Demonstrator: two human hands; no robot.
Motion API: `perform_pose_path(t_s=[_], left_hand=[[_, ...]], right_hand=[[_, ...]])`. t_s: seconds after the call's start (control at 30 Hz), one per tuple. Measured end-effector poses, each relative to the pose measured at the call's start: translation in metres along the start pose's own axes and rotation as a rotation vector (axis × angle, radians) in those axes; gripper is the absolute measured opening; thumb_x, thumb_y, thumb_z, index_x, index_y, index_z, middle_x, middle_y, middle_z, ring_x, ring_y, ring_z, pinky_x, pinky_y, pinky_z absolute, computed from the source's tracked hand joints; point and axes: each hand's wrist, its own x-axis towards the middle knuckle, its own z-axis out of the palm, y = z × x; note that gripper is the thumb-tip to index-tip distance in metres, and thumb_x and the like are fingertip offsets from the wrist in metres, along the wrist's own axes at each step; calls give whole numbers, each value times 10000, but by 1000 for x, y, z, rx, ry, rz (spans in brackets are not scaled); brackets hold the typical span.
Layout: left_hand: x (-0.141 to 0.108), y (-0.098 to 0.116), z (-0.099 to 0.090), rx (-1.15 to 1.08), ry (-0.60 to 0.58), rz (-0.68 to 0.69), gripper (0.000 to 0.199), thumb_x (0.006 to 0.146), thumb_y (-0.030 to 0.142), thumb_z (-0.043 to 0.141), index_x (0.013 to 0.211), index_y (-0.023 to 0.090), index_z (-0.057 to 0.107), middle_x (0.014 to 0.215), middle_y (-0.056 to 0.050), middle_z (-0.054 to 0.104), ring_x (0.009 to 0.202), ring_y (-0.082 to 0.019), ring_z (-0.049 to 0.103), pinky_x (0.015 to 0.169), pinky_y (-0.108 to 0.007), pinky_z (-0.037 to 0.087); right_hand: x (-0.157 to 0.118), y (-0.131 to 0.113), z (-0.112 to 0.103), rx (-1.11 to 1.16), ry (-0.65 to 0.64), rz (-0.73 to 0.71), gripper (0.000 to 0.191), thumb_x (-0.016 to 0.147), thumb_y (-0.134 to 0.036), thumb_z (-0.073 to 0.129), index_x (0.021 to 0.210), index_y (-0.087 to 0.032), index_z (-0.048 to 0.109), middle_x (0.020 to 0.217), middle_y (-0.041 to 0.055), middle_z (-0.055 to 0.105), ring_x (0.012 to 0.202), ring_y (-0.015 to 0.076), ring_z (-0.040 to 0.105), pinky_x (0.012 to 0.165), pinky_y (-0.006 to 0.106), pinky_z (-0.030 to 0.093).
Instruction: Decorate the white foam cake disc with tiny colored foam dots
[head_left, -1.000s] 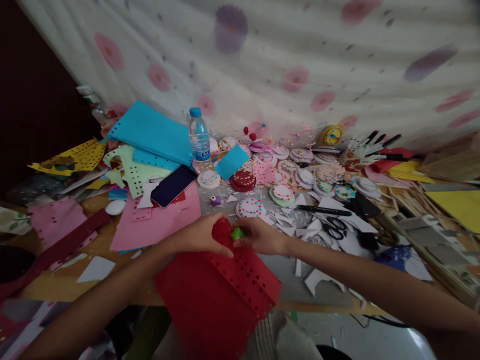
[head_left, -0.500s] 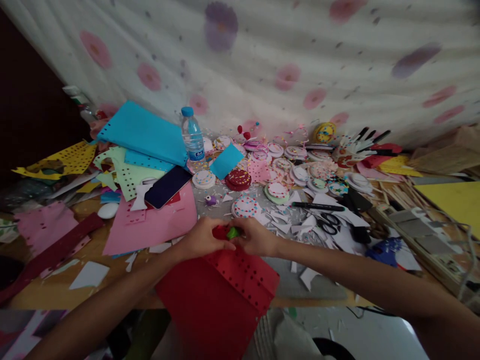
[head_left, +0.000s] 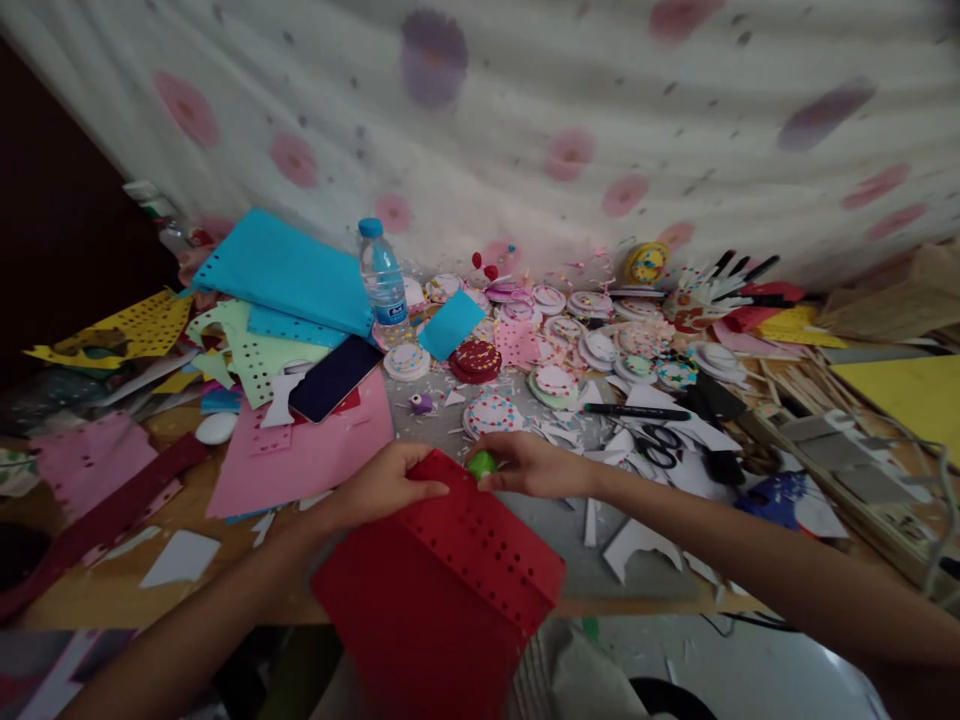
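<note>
My left hand [head_left: 390, 483] pinches the upper left corner of a folded red sheet [head_left: 442, 620], which hangs over the table's front edge. Rows of small punched holes run along the sheet's folded strip. Just right of that corner, my right hand [head_left: 529, 465] holds a small green hole punch [head_left: 481, 465] between thumb and fingers. The punch is close beside the sheet's upper edge. Behind my hands lie a white disc with coloured dots [head_left: 491, 413] and a small purple punch [head_left: 421, 402].
A water bottle [head_left: 383, 275], a phone [head_left: 336, 378] on pink sheets and blue sheets [head_left: 281, 275] are at the left. Scissors [head_left: 658, 446], a green-black pen [head_left: 637, 411] and white scraps lie at the right, before a power strip [head_left: 855, 500] and cup of pens [head_left: 691, 305].
My right hand and the green punch have shifted slightly right, away from my left hand. The red sheet's top corner, earlier covered between my hands, now shows.
</note>
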Motion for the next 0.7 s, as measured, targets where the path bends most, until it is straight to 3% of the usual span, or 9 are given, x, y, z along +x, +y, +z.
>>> perform_pose_path(t_s=[0.17,0.3,0.4,0.5,0.7], left_hand=[[-7,5,-3,-144,49,-68,255,721,303,735,922,153,685,932,-47,760,869,-240,705,736,-299,547],[-14,7,-5,-273,32,-93,367,689,264,760,1035,163,689,1023,-61,749,928,-239,699,790,-309,552],[-21,6,-6,-384,17,-136,365,698,262,764,1046,180,692,984,-52,756,878,-223,709,768,-298,557],[-31,5,-8,-402,44,-149,284,729,298,757,983,179,710,910,-44,757,820,-203,707,735,-271,550],[-47,0,-19,-458,266,-249,217,695,342,798,789,166,713,699,-1,713,623,-136,662,577,-193,514]], right_hand=[[-17,0,-6,573,111,110,332,746,-386,740,978,-174,634,927,40,681,832,150,643,838,311,479],[-31,3,-8,847,184,148,303,813,-451,661,919,-169,635,935,64,706,834,146,672,844,298,489],[-40,6,-10,884,224,165,387,853,-546,561,887,-171,651,953,65,698,859,148,668,829,286,499],[-50,12,-13,811,340,149,384,837,-560,568,912,-194,657,995,69,697,962,191,660,890,341,494],[-68,23,-20,698,526,-2,283,832,-491,622,874,-217,679,969,62,716,1088,225,620,1074,410,372]])
